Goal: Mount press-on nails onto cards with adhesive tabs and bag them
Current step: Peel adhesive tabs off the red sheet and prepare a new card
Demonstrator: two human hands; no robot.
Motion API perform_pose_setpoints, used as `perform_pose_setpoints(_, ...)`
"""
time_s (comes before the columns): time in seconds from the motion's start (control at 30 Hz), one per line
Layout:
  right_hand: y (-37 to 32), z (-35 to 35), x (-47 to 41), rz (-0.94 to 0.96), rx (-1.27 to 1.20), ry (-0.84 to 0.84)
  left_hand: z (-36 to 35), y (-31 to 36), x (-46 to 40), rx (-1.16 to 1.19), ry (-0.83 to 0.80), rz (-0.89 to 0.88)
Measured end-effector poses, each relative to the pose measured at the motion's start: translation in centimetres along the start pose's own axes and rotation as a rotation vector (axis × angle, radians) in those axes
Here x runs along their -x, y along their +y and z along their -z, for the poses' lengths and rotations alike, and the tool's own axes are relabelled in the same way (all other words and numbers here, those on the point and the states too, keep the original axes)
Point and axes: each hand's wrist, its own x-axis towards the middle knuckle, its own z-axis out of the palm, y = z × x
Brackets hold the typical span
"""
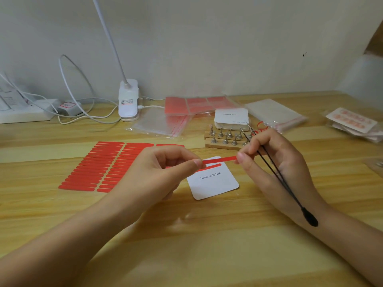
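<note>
- The left hand (165, 166) pinches one end of a red adhesive strip (219, 159); the right hand (269, 156) pinches the other, also holding black tweezers (277, 175).
- The strip hangs just above a white card (213, 181) on the tabletop (207, 235), seemingly apart from it.
- A sheet of red strips (99, 166) lies left.

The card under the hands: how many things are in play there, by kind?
White card: 1
Red strips: 2, the held strip pinched by left hand and right hand, the stuck strip on the card
Black tweezers: 1, in the right hand
Total: 4
</note>
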Motion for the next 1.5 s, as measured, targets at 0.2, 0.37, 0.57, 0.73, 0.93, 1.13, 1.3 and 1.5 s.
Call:
perform_pose_setpoints(0.2,0.0,-0.2,0.0,-0.004,0.139,-0.041,-0.3,-0.5,-0.1,-0.182,0.028,-0.029)
perform_pose_setpoints(0.37,-0.1,-0.4,0.2,0.05,0.324,-0.093,-0.2,-1.3,-0.4,-0.387,0.06,-0.098)
perform_pose_setpoints(0.57,0.2,-0.5,0.3,0.118,0.507,-0.101,-0.4,-1.8,-0.4,-0.566,0.102,-0.142)
perform_pose_setpoints(0.73,0.6,-0.5,0.3,0.128,0.565,-0.123,-0.7,-1.8,-0.3,-0.609,0.095,-0.134)
perform_pose_setpoints(0.93,0.8,-0.5,0.2,0.132,0.59,-0.142,-0.8,-1.8,-0.2,-0.692,0.079,-0.116)
perform_pose_setpoints(1.13,0.9,-0.4,0.2,0.133,0.598,-0.19,-1.0,-2.0,-0.3,-0.79,0.083,-0.127)
perform_pose_setpoints(1.3,1.1,-0.4,0.1,0.133,0.587,-0.199,-0.9,-2.2,-0.4,-0.834,0.079,-0.155)
perform_pose_setpoints(1.5,1.2,-0.5,0.2,0.176,0.603,-0.191,-1.0,-2.0,-0.4,-0.87,0.075,-0.157)
